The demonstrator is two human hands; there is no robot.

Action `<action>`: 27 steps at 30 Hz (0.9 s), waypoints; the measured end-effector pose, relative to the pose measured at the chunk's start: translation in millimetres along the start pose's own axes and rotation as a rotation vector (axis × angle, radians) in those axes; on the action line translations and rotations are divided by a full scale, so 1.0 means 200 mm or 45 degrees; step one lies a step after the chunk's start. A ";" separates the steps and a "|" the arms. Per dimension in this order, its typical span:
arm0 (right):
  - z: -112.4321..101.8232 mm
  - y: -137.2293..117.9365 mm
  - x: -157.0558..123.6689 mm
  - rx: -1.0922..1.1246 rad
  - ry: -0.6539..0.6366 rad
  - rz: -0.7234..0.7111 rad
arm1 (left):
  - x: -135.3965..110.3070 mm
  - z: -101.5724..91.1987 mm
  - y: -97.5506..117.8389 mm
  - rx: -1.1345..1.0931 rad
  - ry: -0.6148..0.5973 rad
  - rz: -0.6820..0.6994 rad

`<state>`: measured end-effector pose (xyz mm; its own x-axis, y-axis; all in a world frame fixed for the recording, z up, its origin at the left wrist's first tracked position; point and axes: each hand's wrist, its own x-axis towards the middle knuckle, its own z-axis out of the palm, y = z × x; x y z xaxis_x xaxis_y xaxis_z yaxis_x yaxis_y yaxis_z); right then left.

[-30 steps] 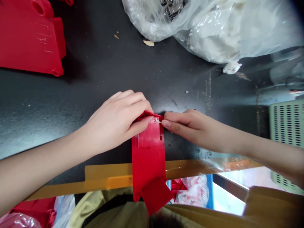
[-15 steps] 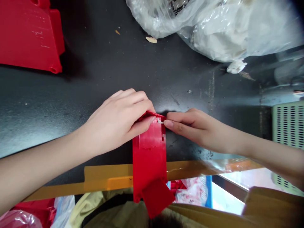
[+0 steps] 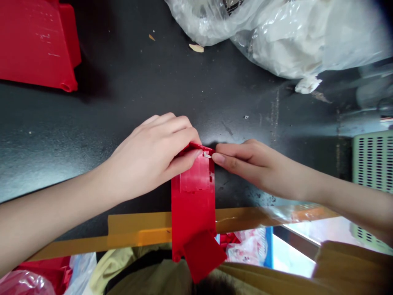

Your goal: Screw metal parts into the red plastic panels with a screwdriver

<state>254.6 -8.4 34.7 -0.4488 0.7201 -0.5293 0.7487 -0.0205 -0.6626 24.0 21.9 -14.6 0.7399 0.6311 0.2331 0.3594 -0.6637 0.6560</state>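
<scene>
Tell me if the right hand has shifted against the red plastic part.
No: the right hand stays beside the white sliver on the red plastic part.

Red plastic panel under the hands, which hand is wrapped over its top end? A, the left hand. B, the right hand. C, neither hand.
A. The left hand curls over the top of the red plastic panel; the right hand stops at its edge.
</scene>
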 end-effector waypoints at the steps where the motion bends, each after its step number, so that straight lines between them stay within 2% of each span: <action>1: 0.00 0.00 0.00 -0.006 -0.006 0.006 | 0.00 0.00 0.00 0.001 -0.001 0.002; 15: 0.00 -0.06 -0.01 -0.128 -0.040 0.109 | 0.00 0.01 0.00 0.014 -0.019 -0.021; 18: 0.02 -0.03 -0.03 -0.068 -0.022 0.031 | 0.00 0.01 0.00 0.016 -0.016 -0.021; 22: 0.02 0.02 -0.05 0.065 0.089 -0.002 | 0.00 0.00 0.00 0.008 -0.022 -0.017; 27: 0.00 0.04 -0.03 -0.023 0.130 -0.126 | 0.00 0.00 0.00 0.020 -0.014 -0.025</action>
<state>262.9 -11.6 33.2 -0.4696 0.7846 -0.4047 0.7122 0.0657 -0.6989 24.8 21.7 -13.9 0.7387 0.6397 0.2126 0.3824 -0.6574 0.6493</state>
